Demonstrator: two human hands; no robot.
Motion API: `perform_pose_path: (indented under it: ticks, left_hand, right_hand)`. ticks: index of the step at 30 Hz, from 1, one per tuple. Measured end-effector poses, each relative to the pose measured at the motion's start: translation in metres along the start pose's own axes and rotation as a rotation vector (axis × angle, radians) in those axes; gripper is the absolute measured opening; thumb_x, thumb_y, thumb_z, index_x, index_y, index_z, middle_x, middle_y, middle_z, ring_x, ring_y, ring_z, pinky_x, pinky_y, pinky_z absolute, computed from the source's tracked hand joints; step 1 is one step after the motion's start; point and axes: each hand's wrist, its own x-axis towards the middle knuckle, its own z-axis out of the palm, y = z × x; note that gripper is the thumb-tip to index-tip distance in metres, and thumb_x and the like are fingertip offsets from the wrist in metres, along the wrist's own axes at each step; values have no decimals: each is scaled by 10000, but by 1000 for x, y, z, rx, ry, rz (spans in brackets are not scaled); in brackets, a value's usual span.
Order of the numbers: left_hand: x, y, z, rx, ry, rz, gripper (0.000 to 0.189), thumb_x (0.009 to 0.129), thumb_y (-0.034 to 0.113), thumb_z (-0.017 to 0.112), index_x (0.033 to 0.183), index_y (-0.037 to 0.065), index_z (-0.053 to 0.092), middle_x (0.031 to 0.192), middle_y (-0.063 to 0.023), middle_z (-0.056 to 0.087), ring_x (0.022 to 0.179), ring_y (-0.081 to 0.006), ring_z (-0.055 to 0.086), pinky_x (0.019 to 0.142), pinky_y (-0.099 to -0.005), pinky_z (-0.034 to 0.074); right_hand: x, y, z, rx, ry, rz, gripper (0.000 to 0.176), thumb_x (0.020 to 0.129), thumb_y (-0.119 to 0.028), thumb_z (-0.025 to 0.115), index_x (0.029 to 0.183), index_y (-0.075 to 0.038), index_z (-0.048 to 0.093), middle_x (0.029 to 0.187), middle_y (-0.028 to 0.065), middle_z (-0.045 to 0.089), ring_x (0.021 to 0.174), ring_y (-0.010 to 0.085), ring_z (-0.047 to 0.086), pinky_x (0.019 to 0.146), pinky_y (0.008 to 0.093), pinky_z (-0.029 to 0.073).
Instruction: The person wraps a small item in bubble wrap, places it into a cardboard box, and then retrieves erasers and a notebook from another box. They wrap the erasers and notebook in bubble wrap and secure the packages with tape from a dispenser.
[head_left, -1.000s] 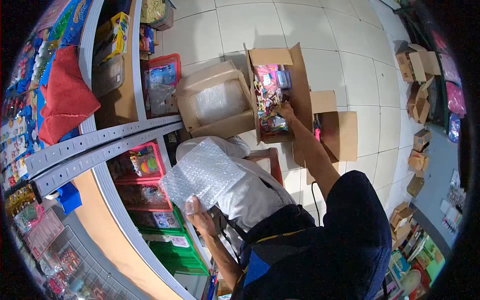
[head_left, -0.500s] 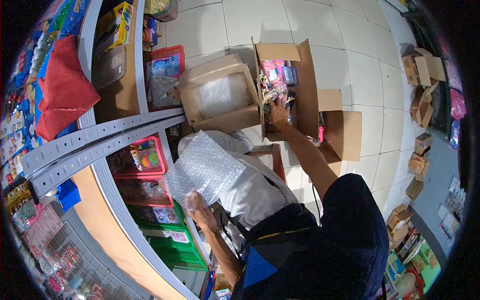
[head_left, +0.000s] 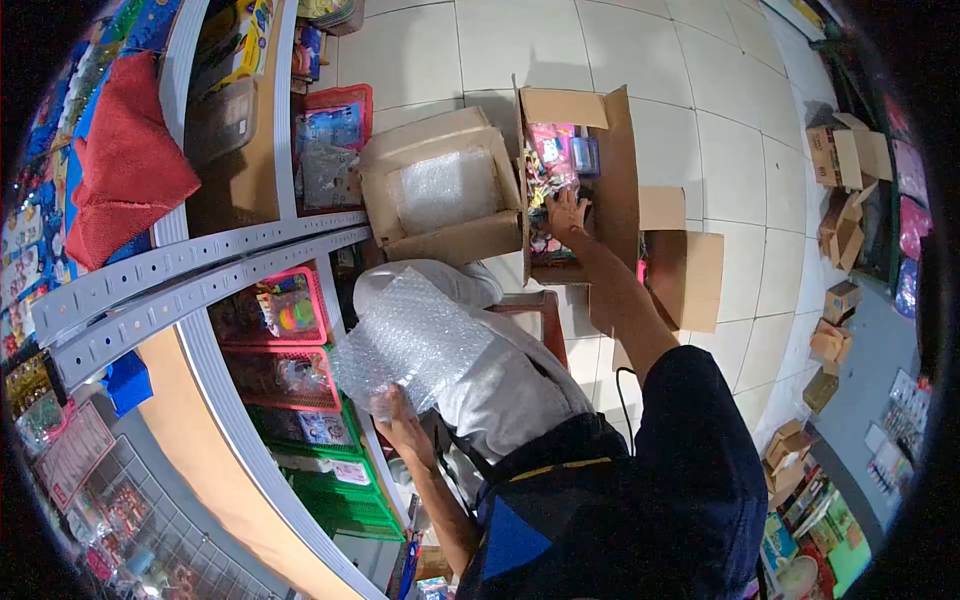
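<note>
My left hand (head_left: 403,430) is closed on the lower edge of a clear bubble wrap sheet (head_left: 415,330), which is draped over my grey-trousered leg. Inside an open cardboard box (head_left: 618,160), my right hand (head_left: 568,214) rests palm down on small packaged goods, its fingers apart. Colourful little items (head_left: 545,180) lie by its fingertips, along with a pink packet (head_left: 548,143) and a blue-and-purple pack (head_left: 585,155). What lies beneath the palm is hidden.
Left of that box stands another open carton (head_left: 450,245) with bubble wrap (head_left: 447,190) in it. A third carton (head_left: 700,280) is at the right. Metal shelving (head_left: 200,260) with red and green baskets (head_left: 325,465) runs along my left. Small cartons (head_left: 845,155) line the far right.
My right hand has shifted slightly within the box, and its fingers look more spread over the goods. My left hand keeps its hold on the bubble wrap.
</note>
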Motion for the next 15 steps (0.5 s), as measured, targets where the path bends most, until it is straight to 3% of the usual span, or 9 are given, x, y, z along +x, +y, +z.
perform_pose_path:
  ticks: [1, 4, 7, 10, 13, 15]
  left_hand:
    - [-2, 1, 1, -7, 21, -2, 200, 889, 65, 723, 1049, 63, 602, 977, -21, 639, 898, -118, 613, 812, -265, 507]
    - [1, -4, -2, -22, -2, 6, 234, 891, 76, 726, 1086, 60, 599, 1004, -23, 642, 911, -118, 611, 815, -266, 503]
    - [-1, -2, -2, -5, -29, 8, 229, 893, 82, 726, 1081, 66, 595, 990, -16, 632, 916, -121, 608, 816, -261, 499]
    - [-4, 0, 1, -5, -16, 3, 192, 892, 84, 728, 1033, 76, 599, 958, -7, 617, 897, -121, 601, 804, -260, 496]
    - [2, -11, -10, 42, -72, 77, 178, 889, 88, 732, 1002, 80, 594, 937, -5, 602, 882, -120, 592, 810, -268, 495]
    - [4, -10, -10, 38, -90, 86, 230, 906, 96, 710, 1105, 31, 615, 1052, -70, 646, 978, -159, 623, 888, -294, 504]
  right_hand:
    - [2, 3, -5, 29, -95, -17, 607, 783, -354, 780, 1305, -167, 533, 1444, 195, 402, 1406, 382, 314, 1054, 689, 271]
    - [9, 11, 12, -29, -39, -69, 596, 797, -354, 767, 1310, -164, 531, 1427, 189, 414, 1389, 379, 333, 1048, 679, 279]
    - [23, 18, 50, -172, 189, -52, 613, 784, -377, 775, 1303, -151, 540, 1399, 185, 427, 1355, 373, 364, 1037, 663, 302]
    - [36, 3, 30, -124, -38, 31, 609, 774, -391, 781, 1282, -138, 561, 1370, 184, 435, 1327, 364, 383, 1025, 656, 323]
    - [23, -7, -3, -185, -128, -7, 597, 771, -392, 786, 1257, -110, 583, 1352, 194, 436, 1321, 367, 378, 1012, 651, 343]
    - [21, -3, -3, -190, -108, -70, 681, 762, -405, 795, 1313, -101, 535, 1343, 186, 440, 1315, 371, 380, 1014, 648, 348]
